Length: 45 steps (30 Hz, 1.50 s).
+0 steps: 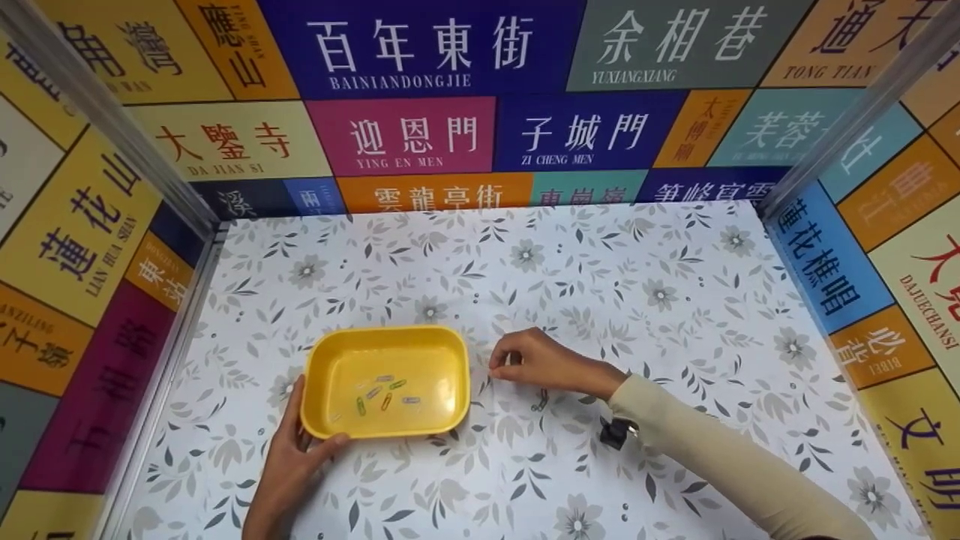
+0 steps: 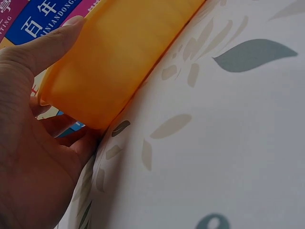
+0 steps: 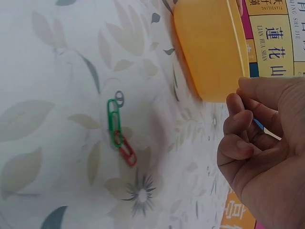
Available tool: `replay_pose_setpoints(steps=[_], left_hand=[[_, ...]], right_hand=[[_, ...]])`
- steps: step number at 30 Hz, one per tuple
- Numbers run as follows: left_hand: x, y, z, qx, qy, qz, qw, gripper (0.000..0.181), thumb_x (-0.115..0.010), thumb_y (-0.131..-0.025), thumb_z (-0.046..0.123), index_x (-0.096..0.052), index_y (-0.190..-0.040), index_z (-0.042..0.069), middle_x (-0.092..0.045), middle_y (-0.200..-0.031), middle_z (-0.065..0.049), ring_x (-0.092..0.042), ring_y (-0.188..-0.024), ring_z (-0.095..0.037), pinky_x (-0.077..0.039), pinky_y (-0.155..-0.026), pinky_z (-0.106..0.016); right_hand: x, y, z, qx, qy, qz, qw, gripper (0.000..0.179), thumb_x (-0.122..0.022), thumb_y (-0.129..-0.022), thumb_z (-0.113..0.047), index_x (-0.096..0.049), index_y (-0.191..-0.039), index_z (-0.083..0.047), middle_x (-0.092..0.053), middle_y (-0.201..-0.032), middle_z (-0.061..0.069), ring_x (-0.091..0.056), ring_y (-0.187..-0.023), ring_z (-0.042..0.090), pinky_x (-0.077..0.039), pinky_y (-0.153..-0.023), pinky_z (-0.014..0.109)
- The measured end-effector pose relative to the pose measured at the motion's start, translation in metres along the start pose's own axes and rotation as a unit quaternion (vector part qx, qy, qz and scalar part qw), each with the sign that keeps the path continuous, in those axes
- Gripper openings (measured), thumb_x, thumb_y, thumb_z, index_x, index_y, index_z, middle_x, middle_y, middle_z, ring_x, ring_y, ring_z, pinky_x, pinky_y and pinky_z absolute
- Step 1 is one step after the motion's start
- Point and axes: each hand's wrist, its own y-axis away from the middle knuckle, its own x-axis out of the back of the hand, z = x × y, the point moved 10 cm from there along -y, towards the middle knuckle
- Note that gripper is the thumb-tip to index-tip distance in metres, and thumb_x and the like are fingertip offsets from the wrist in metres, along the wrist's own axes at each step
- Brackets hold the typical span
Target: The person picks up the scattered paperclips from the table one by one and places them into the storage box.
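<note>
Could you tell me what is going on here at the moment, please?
A person's left hand grips the near left corner of a yellow tray on the floral table. Several paper clips lie in the tray. The right hand, just right of the tray, pinches a blue clip. A green clip and red clip remain on the table.

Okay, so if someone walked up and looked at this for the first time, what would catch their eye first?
Probably the bright yellow tray in the middle of the floral tabletop, with several coloured paper clips lying inside and the left hand holding its near corner. Next, the right hand just right of the tray, pinching something small, and the colourful signs on the walls around.
</note>
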Motion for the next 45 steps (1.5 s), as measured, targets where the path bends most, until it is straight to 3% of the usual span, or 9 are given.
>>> replay_pose_setpoints(steps=[7, 14, 21, 28, 31, 35, 38, 45], left_hand=[[0.0, -0.001, 0.002, -0.028, 0.001, 0.002, 0.9996, 0.125, -0.094, -0.091, 0.025, -0.005, -0.178, 0.036, -0.004, -0.183, 0.018, -0.013, -0.169, -0.015, -0.022, -0.129, -0.016], [0.002, -0.003, -0.003, -0.011, -0.004, 0.005, 0.9999, 0.126, -0.094, -0.091, 0.028, -0.003, -0.177, 0.041, -0.003, -0.182, 0.02, -0.014, -0.169, -0.015, -0.021, -0.133, -0.025], [0.001, -0.001, -0.001, -0.014, 0.0, 0.007, 0.9999, 0.126, -0.095, -0.09, 0.029, -0.005, -0.177, 0.041, -0.003, -0.182, 0.021, -0.014, -0.169, -0.015, -0.021, -0.129, -0.016], [0.001, -0.001, -0.002, -0.003, -0.002, 0.006, 1.0, 0.127, -0.095, -0.089, 0.03, -0.004, -0.178, 0.04, -0.002, -0.182, 0.019, -0.012, -0.169, -0.016, -0.018, -0.135, -0.029], [0.002, -0.001, -0.002, -0.002, -0.003, 0.007, 1.0, 0.127, -0.095, -0.089, 0.031, -0.005, -0.178, 0.04, -0.003, -0.182, 0.019, -0.013, -0.169, -0.015, -0.019, -0.132, -0.02], [0.001, 0.0, 0.004, -0.04, 0.004, 0.008, 0.9992, 0.125, -0.094, -0.091, 0.023, -0.006, -0.179, 0.031, -0.006, -0.184, 0.012, -0.016, -0.169, -0.019, -0.024, -0.124, -0.009], [0.001, 0.001, 0.007, -0.059, 0.008, 0.007, 0.9982, 0.123, -0.093, -0.092, 0.018, -0.008, -0.18, 0.026, -0.008, -0.185, 0.008, -0.019, -0.168, -0.021, -0.027, -0.123, -0.008], [0.001, 0.001, 0.005, -0.044, 0.004, 0.005, 0.999, 0.123, -0.093, -0.092, 0.022, -0.007, -0.179, 0.029, -0.007, -0.184, 0.012, -0.017, -0.168, -0.018, -0.025, -0.124, -0.009]], right_hand=[[0.002, 0.016, 0.023, -0.036, -0.025, 0.014, 0.999, 0.002, -0.081, -0.1, -0.009, -0.083, -0.1, -0.009, -0.078, -0.094, -0.001, -0.066, -0.081, 0.017, -0.054, -0.071, 0.022], [0.005, 0.029, 0.038, -0.048, -0.042, 0.023, 0.9977, 0.003, -0.081, -0.098, -0.005, -0.083, -0.101, -0.004, -0.077, -0.088, 0.004, -0.063, -0.071, 0.011, -0.052, -0.065, 0.02], [0.009, 0.037, 0.049, -0.045, -0.038, 0.038, 0.9975, 0.006, -0.08, -0.098, -0.003, -0.083, -0.097, -0.008, -0.078, -0.085, 0.003, -0.063, -0.072, 0.006, -0.053, -0.066, 0.019], [0.013, 0.044, 0.06, -0.042, -0.012, 0.052, 0.9977, 0.003, -0.082, -0.097, -0.008, -0.083, -0.095, -0.007, -0.077, -0.086, 0.0, -0.061, -0.077, 0.005, -0.051, -0.07, 0.02], [0.013, 0.047, 0.064, -0.05, -0.017, 0.051, 0.9973, 0.004, -0.082, -0.097, -0.008, -0.083, -0.094, -0.007, -0.077, -0.086, -0.001, -0.061, -0.076, 0.005, -0.05, -0.07, 0.019], [0.014, 0.051, 0.067, -0.052, -0.033, 0.049, 0.9969, 0.005, -0.082, -0.098, -0.008, -0.082, -0.095, -0.004, -0.078, -0.087, 0.002, -0.062, -0.077, 0.005, -0.049, -0.068, 0.018], [0.016, 0.055, 0.068, -0.051, -0.035, 0.049, 0.9969, 0.007, -0.084, -0.098, -0.008, -0.082, -0.097, -0.002, -0.078, -0.089, 0.004, -0.061, -0.077, 0.007, -0.048, -0.068, 0.018], [0.018, 0.062, 0.068, -0.029, -0.024, 0.043, 0.9983, 0.004, -0.084, -0.097, -0.006, -0.084, -0.1, -0.004, -0.078, -0.094, 0.004, -0.062, -0.083, 0.009, -0.05, -0.072, 0.018]])
